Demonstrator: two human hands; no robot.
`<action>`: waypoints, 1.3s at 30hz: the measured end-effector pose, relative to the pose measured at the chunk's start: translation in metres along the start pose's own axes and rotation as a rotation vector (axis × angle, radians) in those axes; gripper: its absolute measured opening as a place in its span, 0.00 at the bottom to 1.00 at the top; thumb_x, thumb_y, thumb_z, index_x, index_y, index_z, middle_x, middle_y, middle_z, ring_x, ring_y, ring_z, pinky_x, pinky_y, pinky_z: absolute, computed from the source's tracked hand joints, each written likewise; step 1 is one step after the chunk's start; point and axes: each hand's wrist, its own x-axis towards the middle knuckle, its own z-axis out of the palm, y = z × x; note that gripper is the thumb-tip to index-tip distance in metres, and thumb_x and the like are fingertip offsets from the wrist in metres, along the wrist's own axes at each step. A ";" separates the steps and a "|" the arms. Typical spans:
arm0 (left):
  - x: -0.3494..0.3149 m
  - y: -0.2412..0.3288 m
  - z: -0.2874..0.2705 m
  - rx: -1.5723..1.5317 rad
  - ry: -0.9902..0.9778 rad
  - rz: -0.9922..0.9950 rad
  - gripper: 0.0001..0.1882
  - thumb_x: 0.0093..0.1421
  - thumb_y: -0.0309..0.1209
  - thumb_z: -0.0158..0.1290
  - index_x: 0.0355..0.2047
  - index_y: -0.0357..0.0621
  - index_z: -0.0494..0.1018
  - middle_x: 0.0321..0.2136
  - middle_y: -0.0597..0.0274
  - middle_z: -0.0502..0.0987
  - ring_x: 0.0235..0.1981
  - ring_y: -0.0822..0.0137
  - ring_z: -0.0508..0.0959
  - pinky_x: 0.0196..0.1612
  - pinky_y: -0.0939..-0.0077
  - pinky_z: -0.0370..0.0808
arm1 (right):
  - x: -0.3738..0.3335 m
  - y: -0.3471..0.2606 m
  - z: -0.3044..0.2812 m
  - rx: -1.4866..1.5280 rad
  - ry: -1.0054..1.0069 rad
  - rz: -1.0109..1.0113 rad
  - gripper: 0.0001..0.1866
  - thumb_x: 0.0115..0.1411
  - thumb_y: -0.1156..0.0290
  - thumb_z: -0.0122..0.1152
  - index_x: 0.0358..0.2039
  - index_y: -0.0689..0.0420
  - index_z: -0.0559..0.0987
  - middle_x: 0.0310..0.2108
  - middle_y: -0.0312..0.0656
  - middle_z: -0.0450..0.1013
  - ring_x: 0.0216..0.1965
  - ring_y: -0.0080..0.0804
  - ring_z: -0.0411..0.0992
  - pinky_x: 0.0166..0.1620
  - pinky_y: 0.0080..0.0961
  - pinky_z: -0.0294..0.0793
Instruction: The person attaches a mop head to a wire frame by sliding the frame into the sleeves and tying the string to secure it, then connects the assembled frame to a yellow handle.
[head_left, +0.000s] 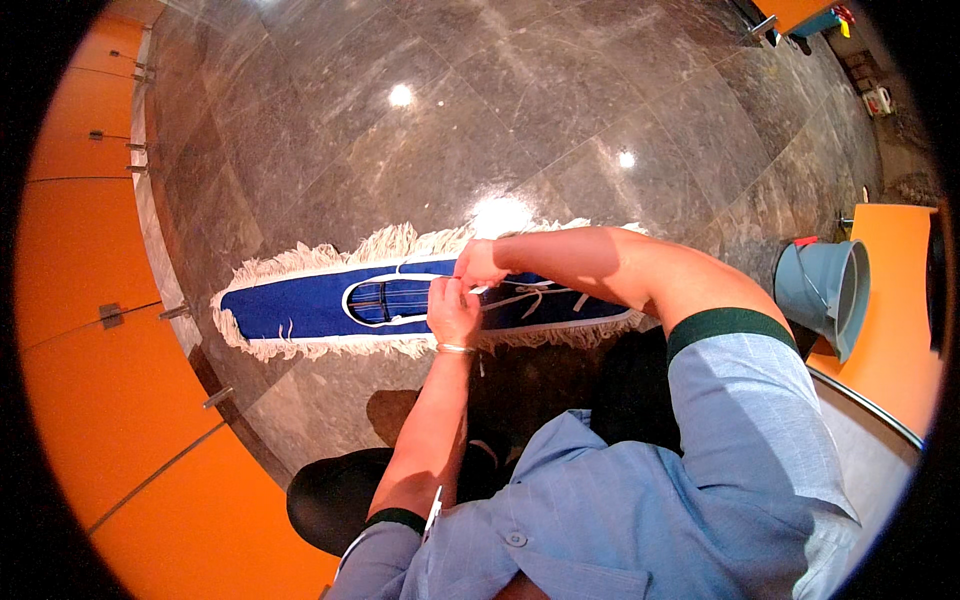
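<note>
Left grip (455,314) and right grip (483,262) met over the middle of the blue mop pad (270,306), the fingers of each curled in close, tip to tip or very nearly so. Whatever lay between them was too small and too well covered to make out from where I stood; one of the ties seemed likeliest, but I could not tell whether either grip had truly closed on it. Stretched out crosswise on the grey tiled floor (330,150), the pad lay in front of the crouching person (620,510).

Just left of the fingers, a white-edged opening (347,300) showed part of a dark frame (372,303); to the right, loose white ties (528,291) straggled over the pad. To my eye it was tying work, and fiddly. Done well, it called for even tension on both ends, slack drawn out before any knot was set, and a firm pull that did not pucker the pad. A steady left grip, with the right one doing the drawing, looked the sounder arrangement.

All around ran a cream fringe (395,242), best combed outward, since a strand could easily snag in a loop. Well apart on the right stood a grey-blue bucket (800,288) beside an orange partition (890,325), and orange panels (120,400) lined the left
</note>
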 end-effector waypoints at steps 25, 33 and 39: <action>-0.036 -0.026 0.004 -0.188 -0.419 -0.426 0.18 0.56 0.42 0.52 0.18 0.41 0.69 0.15 0.52 0.71 0.17 0.58 0.69 0.25 0.66 0.67 | 0.018 0.028 0.007 -0.911 0.526 -0.118 0.13 0.51 0.67 0.53 0.27 0.63 0.80 0.29 0.58 0.75 0.35 0.54 0.75 0.39 0.42 0.75; -0.040 -0.050 0.009 -0.221 -0.401 -0.470 0.16 0.55 0.39 0.56 0.20 0.40 0.70 0.14 0.58 0.69 0.18 0.65 0.67 0.25 0.70 0.66 | 0.001 0.017 0.010 -0.459 0.676 0.136 0.13 0.50 0.64 0.53 0.26 0.58 0.82 0.31 0.53 0.76 0.34 0.49 0.75 0.39 0.37 0.74; -0.004 -0.016 -0.008 -1.027 -0.159 -0.995 0.12 0.61 0.36 0.54 0.24 0.42 0.72 0.18 0.66 0.73 0.15 0.76 0.68 0.18 0.84 0.63 | -0.008 0.040 -0.013 -0.393 0.457 -0.006 0.15 0.48 0.62 0.56 0.31 0.57 0.82 0.33 0.51 0.77 0.37 0.46 0.76 0.43 0.35 0.74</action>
